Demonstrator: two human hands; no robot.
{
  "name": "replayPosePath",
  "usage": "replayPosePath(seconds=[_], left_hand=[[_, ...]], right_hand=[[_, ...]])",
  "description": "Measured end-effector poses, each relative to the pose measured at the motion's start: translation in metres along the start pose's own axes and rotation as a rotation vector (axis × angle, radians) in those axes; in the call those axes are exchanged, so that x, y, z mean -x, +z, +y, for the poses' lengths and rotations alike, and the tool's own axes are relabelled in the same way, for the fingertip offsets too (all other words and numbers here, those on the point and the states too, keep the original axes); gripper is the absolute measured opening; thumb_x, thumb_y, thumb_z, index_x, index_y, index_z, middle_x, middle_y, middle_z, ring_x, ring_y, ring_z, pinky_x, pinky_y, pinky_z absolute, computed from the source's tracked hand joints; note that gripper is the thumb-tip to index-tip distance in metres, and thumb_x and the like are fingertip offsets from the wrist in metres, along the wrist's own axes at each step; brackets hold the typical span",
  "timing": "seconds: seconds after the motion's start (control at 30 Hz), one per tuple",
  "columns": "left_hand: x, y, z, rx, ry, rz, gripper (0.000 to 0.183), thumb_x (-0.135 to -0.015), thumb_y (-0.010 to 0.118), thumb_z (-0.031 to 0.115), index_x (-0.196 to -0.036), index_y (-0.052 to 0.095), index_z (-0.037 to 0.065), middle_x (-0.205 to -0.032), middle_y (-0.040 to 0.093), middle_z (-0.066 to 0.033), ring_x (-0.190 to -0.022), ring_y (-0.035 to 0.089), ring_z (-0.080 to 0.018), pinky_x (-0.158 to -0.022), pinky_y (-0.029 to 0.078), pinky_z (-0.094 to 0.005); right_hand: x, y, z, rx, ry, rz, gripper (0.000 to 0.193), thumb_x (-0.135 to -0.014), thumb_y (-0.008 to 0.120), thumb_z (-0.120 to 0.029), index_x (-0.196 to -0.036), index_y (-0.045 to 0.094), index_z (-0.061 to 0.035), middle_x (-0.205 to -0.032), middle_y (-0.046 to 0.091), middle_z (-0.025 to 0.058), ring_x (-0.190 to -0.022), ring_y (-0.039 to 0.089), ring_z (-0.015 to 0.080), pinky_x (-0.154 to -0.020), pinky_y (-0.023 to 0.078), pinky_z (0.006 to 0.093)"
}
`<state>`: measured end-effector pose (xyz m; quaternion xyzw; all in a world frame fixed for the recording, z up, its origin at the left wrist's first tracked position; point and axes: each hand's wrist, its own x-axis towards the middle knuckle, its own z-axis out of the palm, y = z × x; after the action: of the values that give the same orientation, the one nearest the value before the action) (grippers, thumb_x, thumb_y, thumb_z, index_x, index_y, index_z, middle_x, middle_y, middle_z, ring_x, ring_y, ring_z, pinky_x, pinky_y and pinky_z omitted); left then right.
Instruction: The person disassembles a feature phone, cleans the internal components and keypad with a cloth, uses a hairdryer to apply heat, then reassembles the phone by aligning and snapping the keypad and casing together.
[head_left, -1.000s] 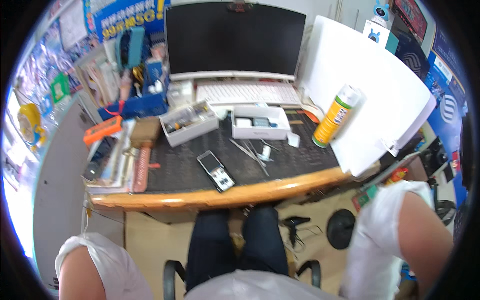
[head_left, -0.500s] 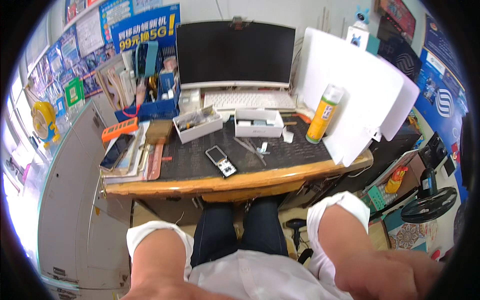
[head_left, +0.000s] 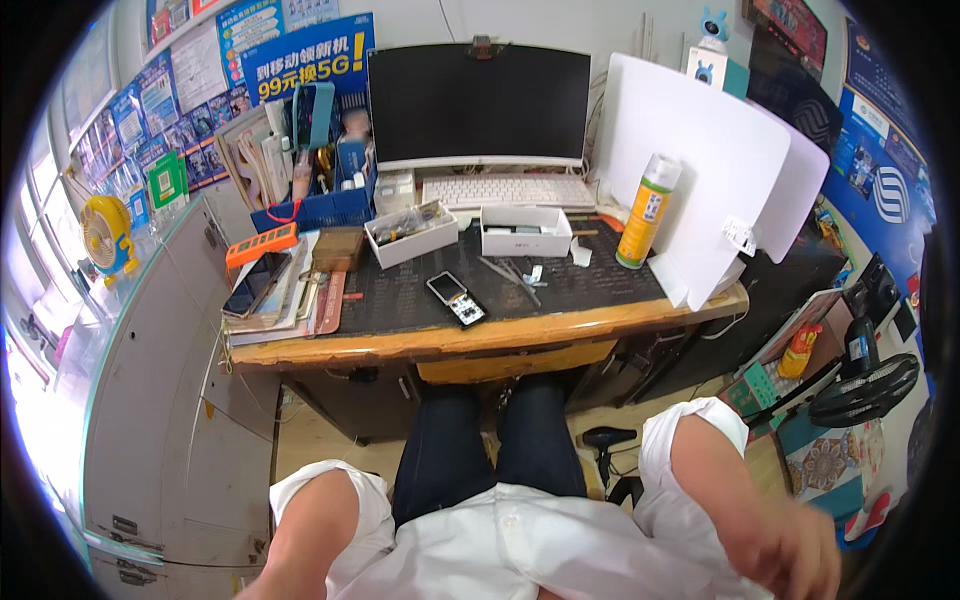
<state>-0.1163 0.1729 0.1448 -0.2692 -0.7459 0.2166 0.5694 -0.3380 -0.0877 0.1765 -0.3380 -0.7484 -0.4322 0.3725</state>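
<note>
My right hand hangs at the lower right, off the desk, its fingers bent downward and smeared by motion. I cannot tell whether it holds anything. Of my left arm only the forearm shows, and the hand lies beyond the lower edge. Near the front edge of the desk lies a small mobile phone with its cover off, a circuit board bared on its lower half. Behind it are thin tweezers-like metal tools and small scraps. Neither hand touches these.
Two white boxes of small parts stand before the keyboard and monitor. A yellow spray can stands right, by white panels. Papers and a dark phone lie left. A hair dryer lies on the floor.
The view has shifted, so the desk sits slightly higher. My right hand has drawn in from the right rim and now points downward. The left forearm has slid lower and left.
</note>
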Motion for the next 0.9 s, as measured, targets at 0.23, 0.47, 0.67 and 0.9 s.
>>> replayPosePath(seconds=[0.23, 0.47, 0.67, 0.9], left_hand=[[0.139, -0.03, -0.02, -1.007, -1.409, 0.449, 0.023, -0.087, 0.055, -0.004, -0.104, 0.07, -0.007, -0.107, 0.071, -0.0174, -0.093, 0.067, -0.0253, -0.078, 0.056, -0.0362], [0.282, -0.055, -0.037, -1.378, -1.767, -0.375, 0.049, -0.079, 0.079, 0.005, -0.126, 0.066, 0.003, -0.136, 0.053, -0.02, -0.12, 0.053, -0.0419, -0.103, 0.045, -0.0498], [0.299, -0.065, -0.042, -1.415, -1.747, -0.467, 0.055, -0.075, 0.086, 0.006, -0.127, 0.067, 0.004, -0.135, 0.052, -0.0197, -0.118, 0.054, -0.0376, -0.095, 0.049, -0.0444], [0.298, -0.07, -0.042, -1.308, -1.841, -0.313, 0.047, -0.08, 0.071, -0.013, -0.126, 0.068, -0.001, -0.141, 0.052, -0.02, -0.104, 0.061, -0.0294, -0.085, 0.053, -0.0374]], right_hand=[[0.161, -0.087, 0.018, 1.254, 1.509, 0.25, 0.013, -0.093, 0.063, -0.001, -0.101, 0.073, 0.0009, -0.088, 0.071, 0.0109, -0.072, 0.064, 0.0195, -0.063, 0.049, 0.0307], [0.279, -0.113, 0.035, 1.58, 1.525, -0.074, 0.017, -0.087, 0.072, -0.001, -0.104, 0.071, -0.0022, -0.097, 0.069, 0.0125, -0.086, 0.063, 0.0309, -0.076, 0.052, 0.0393], [0.298, -0.121, 0.049, 1.559, 1.615, -0.184, 0.023, -0.084, 0.076, -0.002, -0.106, 0.071, -0.004, -0.099, 0.064, 0.0114, -0.09, 0.061, 0.0315, -0.077, 0.051, 0.0393], [0.298, -0.116, 0.064, 1.406, 1.606, -0.229, 0.016, -0.081, 0.076, -0.003, -0.095, 0.068, -0.0035, -0.095, 0.064, 0.0081, -0.088, 0.062, 0.0309, -0.076, 0.052, 0.0404]])
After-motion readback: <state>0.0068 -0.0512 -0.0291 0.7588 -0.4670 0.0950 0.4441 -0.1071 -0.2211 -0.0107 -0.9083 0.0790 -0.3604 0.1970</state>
